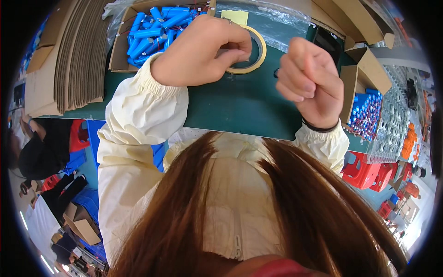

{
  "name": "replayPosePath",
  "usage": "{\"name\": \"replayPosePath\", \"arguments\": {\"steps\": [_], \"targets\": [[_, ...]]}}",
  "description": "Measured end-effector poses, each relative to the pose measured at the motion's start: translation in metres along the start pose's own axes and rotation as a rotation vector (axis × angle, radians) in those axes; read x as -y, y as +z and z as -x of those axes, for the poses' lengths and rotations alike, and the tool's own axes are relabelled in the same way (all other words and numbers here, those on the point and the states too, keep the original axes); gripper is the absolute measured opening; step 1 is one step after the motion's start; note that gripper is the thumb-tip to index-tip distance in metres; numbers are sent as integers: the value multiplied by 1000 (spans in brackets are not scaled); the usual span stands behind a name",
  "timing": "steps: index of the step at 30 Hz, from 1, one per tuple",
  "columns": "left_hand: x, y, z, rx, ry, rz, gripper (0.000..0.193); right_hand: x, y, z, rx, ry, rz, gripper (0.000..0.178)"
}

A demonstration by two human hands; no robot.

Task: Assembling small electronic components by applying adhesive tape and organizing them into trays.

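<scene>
My left hand is over the green table, its thumb and fingers pinched together beside a roll of yellow masking tape. Whatever is in that pinch, if anything, is too small to make out. The tape roll lies on its side, partly covered by the left fingers. To the right of the roll, my right hand is raised with its fingers curled into a closed grip. Its palm side is hidden, so I cannot see what it holds. A small dark object shows just beside the right fingers.
A cardboard box of blue cylindrical battery packs stands behind my left hand. Stacked cardboard sheets rise at the left. Another box of blue packs sits at the right, by clear plastic trays. Clear plastic wrap lies at the back.
</scene>
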State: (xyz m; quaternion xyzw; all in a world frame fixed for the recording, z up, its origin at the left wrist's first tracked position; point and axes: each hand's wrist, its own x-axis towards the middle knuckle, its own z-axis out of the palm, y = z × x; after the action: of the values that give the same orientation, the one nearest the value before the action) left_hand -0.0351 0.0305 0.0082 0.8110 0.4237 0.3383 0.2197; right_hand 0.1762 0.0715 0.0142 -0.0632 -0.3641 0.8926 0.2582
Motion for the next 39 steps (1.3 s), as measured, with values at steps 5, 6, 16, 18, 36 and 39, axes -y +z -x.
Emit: {"name": "replayPosePath", "arguments": {"steps": [5, 6, 16, 18, 36, 39], "targets": [[-10, 4, 2, -116, -248, 622, 7, 4, -4, 0, -162, -208, 215, 16], [-11, 5, 2, -144, -316, 804, 8, 5, -5, 0, -192, -258, 270, 16], [-14, 29, 7, -210, -304, 992, 21, 19, -19, 4, -414, -785, 676, 35], [-14, 37, 9, -217, -326, 968, 24, 20, -20, 11, -460, -819, 718, 37], [-11, 53, 8, -253, -337, 979, 31, 95, -60, 140, -609, -324, 2111, 70], [-12, 53, 8, -254, -338, 988, 31, 96, -61, 127, -600, 117, 2393, 78]]}}
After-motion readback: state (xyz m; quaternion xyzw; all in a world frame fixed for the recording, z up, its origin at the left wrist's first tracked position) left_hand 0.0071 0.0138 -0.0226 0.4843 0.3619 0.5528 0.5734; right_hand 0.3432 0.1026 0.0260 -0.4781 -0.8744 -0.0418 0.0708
